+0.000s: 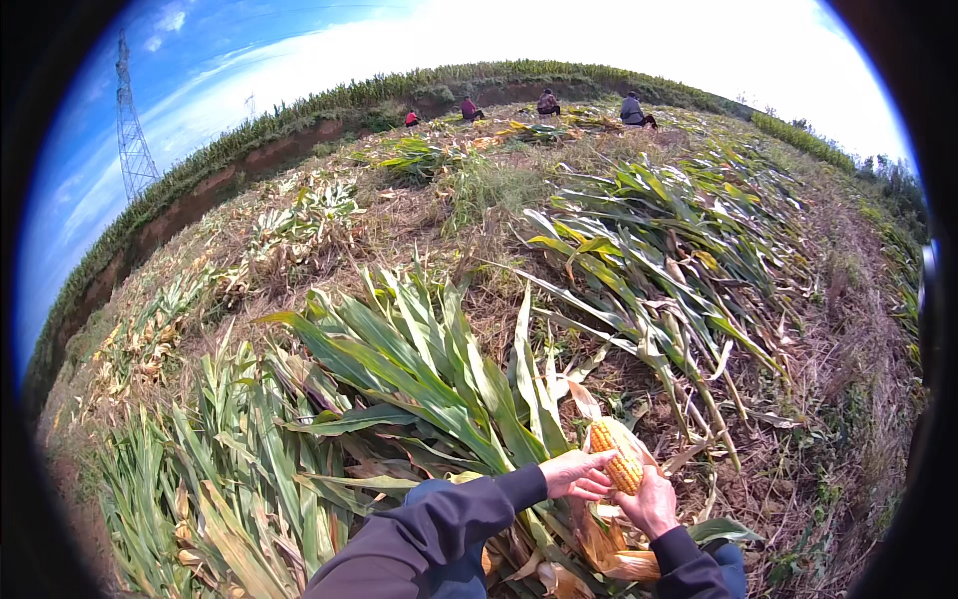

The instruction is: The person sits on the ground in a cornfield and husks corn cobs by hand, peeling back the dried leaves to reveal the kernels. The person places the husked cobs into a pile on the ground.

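A partly husked ear of corn point(617, 458) with bare yellow kernels is held tilted at the lower right of the view. Around its lower end my right hand point(648, 505) is closed, the wrist in a dark sleeve. Pale husk point(634, 440) still lies along the ear's far right side. From the left comes my left hand point(578, 476), its thumb laid against the kernels and its fingers loosely curled below; whether it grips is unclear. Beneath my hands lie dry husks point(591, 535) and another ear in its husk point(632, 566).
Cut corn stalks with green leaves point(419, 374) lie before my knees. A second heap of stalks point(658, 254) spreads to the right over dry stubble. Several people point(548, 103) sit far off in the field. At far left rises a lattice pylon point(133, 127).
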Demonstrator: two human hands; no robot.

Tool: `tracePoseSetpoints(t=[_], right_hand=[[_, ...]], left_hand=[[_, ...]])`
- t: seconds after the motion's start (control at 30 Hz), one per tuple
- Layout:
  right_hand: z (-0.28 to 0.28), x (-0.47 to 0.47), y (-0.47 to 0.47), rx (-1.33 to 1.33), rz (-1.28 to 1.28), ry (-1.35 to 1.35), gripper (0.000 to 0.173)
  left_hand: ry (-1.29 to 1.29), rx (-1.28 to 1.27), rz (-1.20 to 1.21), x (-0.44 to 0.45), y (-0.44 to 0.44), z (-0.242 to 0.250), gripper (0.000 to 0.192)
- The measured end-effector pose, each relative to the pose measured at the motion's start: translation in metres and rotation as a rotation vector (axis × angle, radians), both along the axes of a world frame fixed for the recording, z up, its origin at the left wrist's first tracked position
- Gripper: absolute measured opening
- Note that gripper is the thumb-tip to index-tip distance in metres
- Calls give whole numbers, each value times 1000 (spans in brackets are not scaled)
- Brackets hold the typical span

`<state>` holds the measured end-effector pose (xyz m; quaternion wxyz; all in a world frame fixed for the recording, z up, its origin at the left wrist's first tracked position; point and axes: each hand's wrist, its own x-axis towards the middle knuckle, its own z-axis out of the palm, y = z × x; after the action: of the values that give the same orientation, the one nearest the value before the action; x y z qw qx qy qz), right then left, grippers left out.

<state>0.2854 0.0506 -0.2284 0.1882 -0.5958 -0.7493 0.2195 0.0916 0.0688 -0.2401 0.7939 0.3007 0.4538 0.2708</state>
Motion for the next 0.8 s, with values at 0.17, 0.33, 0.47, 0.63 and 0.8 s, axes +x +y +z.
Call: tracePoseSetpoints(t=[0.17, 0.33, 0.47, 0.63, 0.8], right_hand=[[-8, 6, 13, 32, -20, 163, 47], [-2, -4, 9, 17, 29, 185, 52], [-2, -14, 10, 7, 22, 263, 55], [3, -24, 10, 26, 58, 417, 55], [-1, -23, 10, 42, 68, 405, 55]], left_hand=[[-169, -54, 208, 27, 1, -11, 64], [-266, -32, 348, 29, -5, -7, 85], [-422, -26, 462, 16, 8, -3, 68], [-551, 57, 595, 11, 18, -6, 34], [-551, 17, 641, -7, 31, -8, 32]])
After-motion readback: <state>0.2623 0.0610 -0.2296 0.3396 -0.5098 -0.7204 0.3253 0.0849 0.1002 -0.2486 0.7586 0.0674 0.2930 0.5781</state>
